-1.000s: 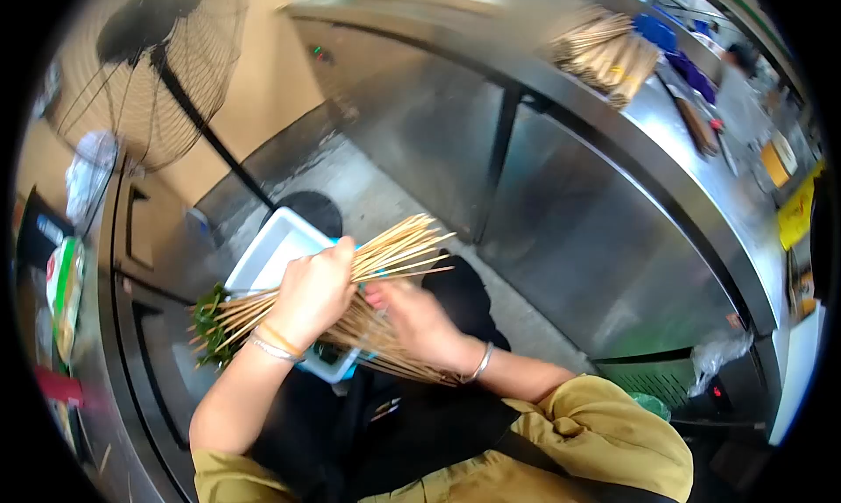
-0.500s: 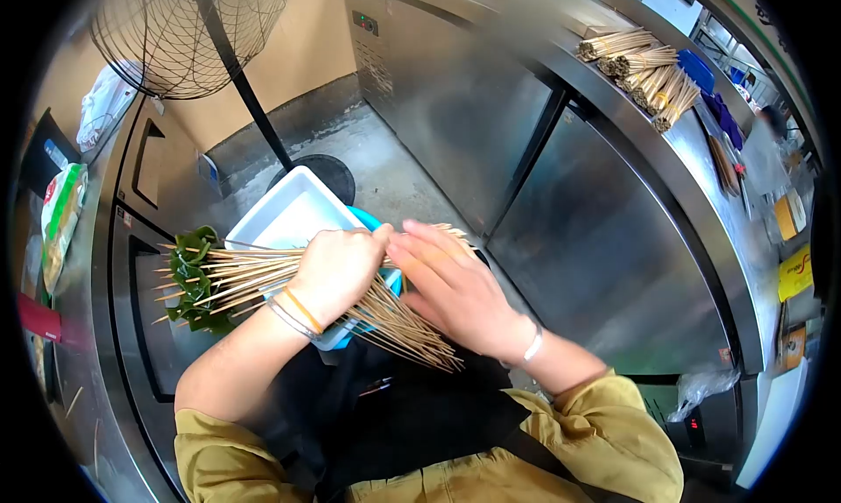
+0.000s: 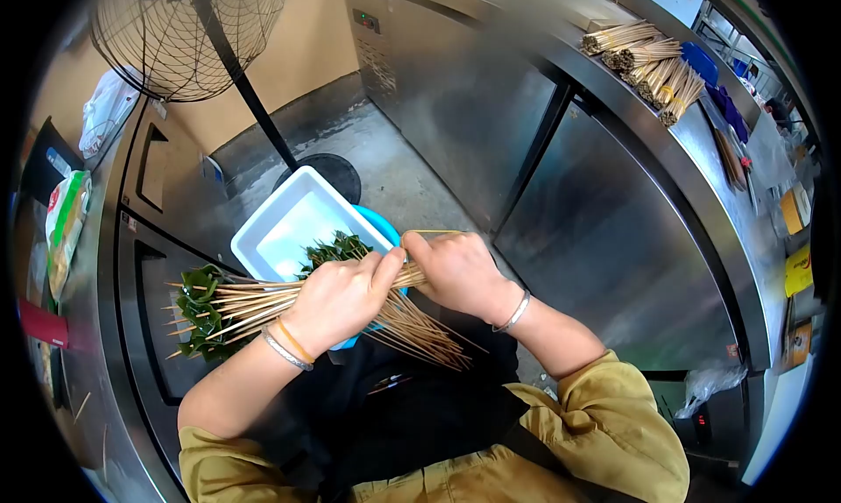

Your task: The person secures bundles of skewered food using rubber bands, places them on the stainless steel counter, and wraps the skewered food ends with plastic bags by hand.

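My left hand [image 3: 342, 294] is closed around a bundle of wooden skewers [image 3: 254, 303], whose left tips carry dark green leaves [image 3: 200, 315]. Close beside it, my right hand [image 3: 460, 271] is closed at the bundle's other end, with a thin yellow band [image 3: 435, 231] showing above its fingers. More skewers [image 3: 425, 332] fan out below my hands, over my lap. Behind the left hand, further green leaves [image 3: 337, 251] show over a white tray [image 3: 254, 231]. A blue basin [image 3: 377, 225] is partly visible beneath the tray.
A black stand fan [image 3: 250, 109] rises behind the tray from the floor. Steel cabinets [image 3: 613, 240] curve along the right, with skewer bundles [image 3: 644, 65] and a knife [image 3: 729, 159] on top. At the left, a steel counter [image 3: 88, 328] holds a plastic packet [image 3: 66, 227].
My right hand has gone from spread fingers to closed at the bundle's right end. The yellow band and the leaves over the tray now show. The leafy end has shifted slightly down and right.
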A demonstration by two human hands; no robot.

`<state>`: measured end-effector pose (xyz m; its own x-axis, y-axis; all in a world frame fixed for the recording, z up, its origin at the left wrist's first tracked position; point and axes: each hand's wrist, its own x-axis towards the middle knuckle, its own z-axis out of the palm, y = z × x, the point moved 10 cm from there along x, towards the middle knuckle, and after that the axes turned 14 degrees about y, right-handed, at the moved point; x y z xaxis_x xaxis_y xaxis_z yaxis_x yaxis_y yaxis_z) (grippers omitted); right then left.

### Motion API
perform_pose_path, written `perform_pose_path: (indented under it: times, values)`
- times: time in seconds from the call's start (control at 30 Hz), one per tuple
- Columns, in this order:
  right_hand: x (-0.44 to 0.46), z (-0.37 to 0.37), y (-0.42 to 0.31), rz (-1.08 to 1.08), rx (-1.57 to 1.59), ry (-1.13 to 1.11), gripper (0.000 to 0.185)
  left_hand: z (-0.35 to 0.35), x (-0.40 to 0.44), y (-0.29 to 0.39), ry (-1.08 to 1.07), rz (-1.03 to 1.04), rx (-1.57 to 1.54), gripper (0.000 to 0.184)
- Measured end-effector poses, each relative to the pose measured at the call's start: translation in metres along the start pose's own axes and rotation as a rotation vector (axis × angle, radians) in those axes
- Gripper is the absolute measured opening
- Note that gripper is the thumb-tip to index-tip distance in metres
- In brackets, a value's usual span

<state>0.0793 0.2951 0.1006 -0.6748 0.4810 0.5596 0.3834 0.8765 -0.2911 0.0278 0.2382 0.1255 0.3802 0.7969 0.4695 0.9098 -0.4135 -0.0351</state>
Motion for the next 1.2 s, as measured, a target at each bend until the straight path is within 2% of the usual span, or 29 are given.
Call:
perform_pose_path:
  times: [0.03, 0.1, 0.3, 0.43, 0.53, 0.63, 0.67, 0.7, 0.77, 0.8, 0.83, 0.9, 0.93, 0.97, 1.03, 1.1, 1.17, 1.2]
  values:
    - [0.001, 0.001, 0.001, 0.002, 0.0, 0.0, 0.028, -0.001, -0.001, -0.001, -0.001, 0.001, -0.001, 0.032]
    - [0.001, 0.007, 0.003, 0.024, 0.06, -0.024, 0.03, -0.002, -0.003, 0.01, -0.025, 0.141, 0.02, 0.032]
    - [0.001, 0.011, -0.001, 0.041, 0.119, -0.075, 0.031, 0.023, -0.01, -0.002, -0.209, 0.01, 0.06, 0.03]
    - [0.002, 0.001, 0.002, 0.026, 0.121, -0.101, 0.036, 0.017, -0.006, -0.007, -0.202, 0.03, 0.056, 0.024]
    - [0.002, -0.015, 0.022, 0.135, 0.157, -0.173, 0.053, 0.002, -0.002, -0.018, -0.19, 0.007, 0.089, 0.02]
    - [-0.006, -0.024, 0.032, 0.234, 0.26, -0.228, 0.061, -0.01, 0.0, -0.017, -0.149, 0.026, 0.094, 0.02]
    - [-0.012, -0.019, 0.038, 0.274, 0.444, -0.21, 0.067, -0.014, 0.001, -0.016, -0.149, 0.024, 0.095, 0.02]
    - [-0.017, -0.011, 0.041, 0.274, 0.445, -0.211, 0.067, -0.02, 0.004, -0.014, -0.118, 0.03, 0.085, 0.021]
    - [-0.025, -0.006, 0.039, 0.376, 0.903, -0.142, 0.066, -0.025, 0.008, -0.012, -0.088, 0.041, 0.076, 0.021]
    - [-0.031, 0.002, 0.035, 0.479, 0.986, -0.223, 0.061, -0.025, 0.009, -0.012, -0.101, 0.03, 0.038, 0.022]
    - [-0.04, 0.013, 0.031, 0.495, 0.942, -0.316, 0.051, -0.024, 0.01, -0.013, -0.115, 0.018, 0.001, 0.023]
    - [-0.046, 0.028, 0.011, 0.516, 1.244, -0.361, 0.036, -0.027, 0.012, -0.014, -0.142, -0.055, -0.072, 0.029]
    - [-0.046, 0.029, 0.003, 0.603, 1.463, -0.245, 0.026, -0.026, 0.012, -0.017, -0.171, -0.129, -0.149, 0.035]
    - [-0.048, 0.036, -0.009, 0.653, 1.545, -0.357, 0.019, -0.027, 0.013, -0.017, -0.171, -0.127, -0.147, 0.035]
    - [-0.053, 0.044, -0.028, 0.632, 1.988, -0.407, 0.024, -0.032, 0.016, -0.027, -0.106, -0.275, -0.314, 0.041]
    - [-0.041, 0.039, -0.018, 0.678, 2.541, -0.194, 0.028, -0.037, 0.018, -0.027, -0.102, -0.311, -0.342, 0.042]
    - [-0.027, 0.03, 0.008, 0.773, 2.686, 0.0, 0.026, -0.04, 0.016, -0.025, -0.103, -0.347, -0.377, 0.043]
    - [-0.028, 0.031, 0.019, 0.987, 2.663, 0.061, 0.025, -0.042, 0.017, -0.017, -0.119, -0.283, -0.334, 0.044]
